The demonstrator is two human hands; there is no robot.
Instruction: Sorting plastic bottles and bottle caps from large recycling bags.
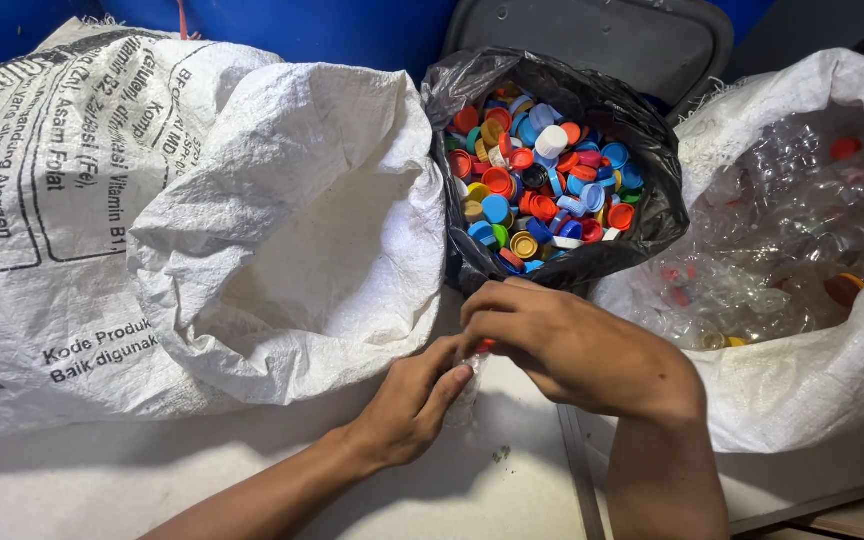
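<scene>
White sacks [292, 230] on pale floor [102, 480]

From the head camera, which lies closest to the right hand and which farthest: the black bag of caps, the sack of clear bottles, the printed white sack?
From the right hand:
1. Black bag of caps, just above.
2. Sack of clear bottles, to its right.
3. Printed white sack, far left.

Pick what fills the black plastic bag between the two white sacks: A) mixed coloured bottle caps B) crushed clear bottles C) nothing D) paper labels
A: the black plastic bag is heaped with coloured bottle caps in red, blue, yellow, green and white; the crushed clear bottles lie in the white sack to its right instead.
</scene>
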